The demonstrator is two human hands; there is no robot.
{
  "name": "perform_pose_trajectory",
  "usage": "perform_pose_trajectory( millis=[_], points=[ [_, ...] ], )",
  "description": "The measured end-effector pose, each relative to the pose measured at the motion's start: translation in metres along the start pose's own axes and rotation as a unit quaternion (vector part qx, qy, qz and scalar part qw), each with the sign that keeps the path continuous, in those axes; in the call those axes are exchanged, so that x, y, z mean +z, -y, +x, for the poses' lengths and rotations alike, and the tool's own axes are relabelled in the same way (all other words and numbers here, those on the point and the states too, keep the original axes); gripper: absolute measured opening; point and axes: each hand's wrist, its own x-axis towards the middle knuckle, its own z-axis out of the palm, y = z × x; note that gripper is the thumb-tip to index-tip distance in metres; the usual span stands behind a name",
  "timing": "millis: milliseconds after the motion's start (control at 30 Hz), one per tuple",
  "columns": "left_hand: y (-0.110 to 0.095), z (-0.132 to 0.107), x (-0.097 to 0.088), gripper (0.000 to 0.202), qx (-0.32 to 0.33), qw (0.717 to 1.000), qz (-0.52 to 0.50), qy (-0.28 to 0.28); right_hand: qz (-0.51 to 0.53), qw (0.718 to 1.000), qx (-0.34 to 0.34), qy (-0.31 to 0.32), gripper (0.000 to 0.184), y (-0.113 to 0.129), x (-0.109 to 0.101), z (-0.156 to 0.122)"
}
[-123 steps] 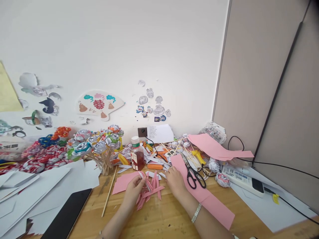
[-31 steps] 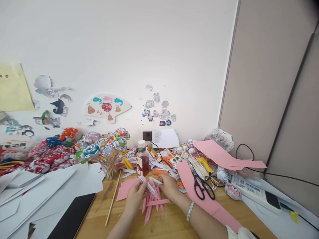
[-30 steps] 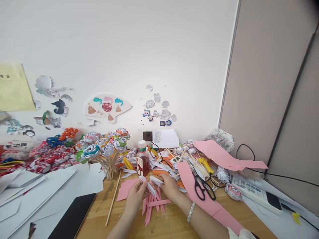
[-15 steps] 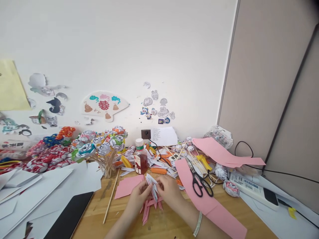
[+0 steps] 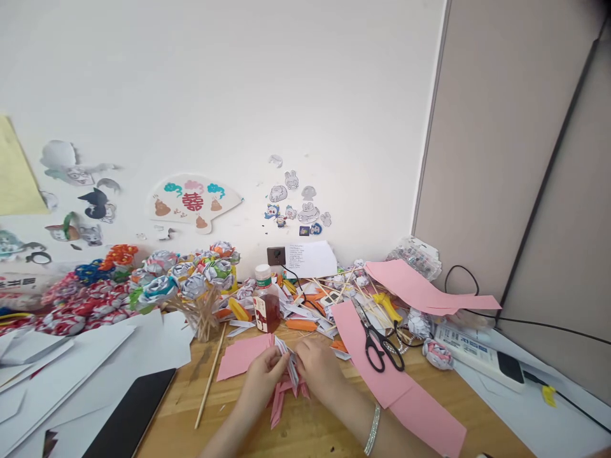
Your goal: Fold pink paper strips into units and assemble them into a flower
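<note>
Between my two hands is a folded white paper piece (image 5: 287, 364) with narrow pleats, held upright. My left hand (image 5: 265, 374) pinches its left side between thumb and fingers. My right hand (image 5: 319, 367) closes on its right side, with the fingertips partly hidden behind the hand. Just beneath, folded pink paper strips (image 5: 277, 408) lie on the wooden table (image 5: 248, 439); I cannot tell whether they touch the white piece. A stack of pink paper sheets (image 5: 242, 357) lies beyond my left hand. Black-handled scissors (image 5: 382, 346) rest on a long pink paper strip (image 5: 424, 416) to the right.
A bottle of reddish liquid (image 5: 266, 302) stands behind my hands, before a heap of paper scraps and sticks (image 5: 310, 312). At left are paper flowers (image 5: 193, 283), white sheets (image 5: 62, 394), a black flat device (image 5: 131, 416) and a wooden stick (image 5: 210, 378). A power strip (image 5: 477, 356) lies right.
The view has shifted slightly, so the scene sits a little further left. My right hand has turned slightly over the folded white paper; both hands keep hold of it.
</note>
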Motion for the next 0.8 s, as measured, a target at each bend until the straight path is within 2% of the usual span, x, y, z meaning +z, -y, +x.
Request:
perform_pose_trajectory(
  millis=[100, 200, 333, 533, 667, 800],
  points=[
    [-0.003, -0.001, 0.0, 0.04, -0.007, 1.0, -0.013, -0.002, 0.012, 0.999, -0.029, -0.005, 0.012, 0.003, -0.005, -0.001],
    [-0.006, 0.0, -0.002, 0.037, -0.012, 1.0, -0.025, -0.001, 0.079, 0.996, -0.036, 0.002, 0.012, 0.003, -0.012, -0.002],
    [-0.012, 0.0, -0.005, 0.033, -0.005, 0.999, -0.053, 0.006, 0.157, 0.988, -0.005, 0.009, 0.017, -0.001, -0.013, -0.001],
    [-0.02, 0.0, -0.013, 0.03, 0.001, 0.997, -0.073, -0.022, 0.209, 0.977, 0.025, -0.021, 0.025, -0.004, -0.008, 0.002],
    [-0.024, -0.001, -0.018, 0.027, -0.004, 0.997, -0.072, 0.003, 0.252, 0.965, 0.067, -0.033, 0.023, -0.002, -0.009, 0.004],
    [-0.028, -0.004, -0.014, 0.029, 0.01, 0.998, -0.068, 0.011, 0.323, 0.941, 0.098, -0.013, 0.015, 0.0, -0.01, 0.004]
  ],
)
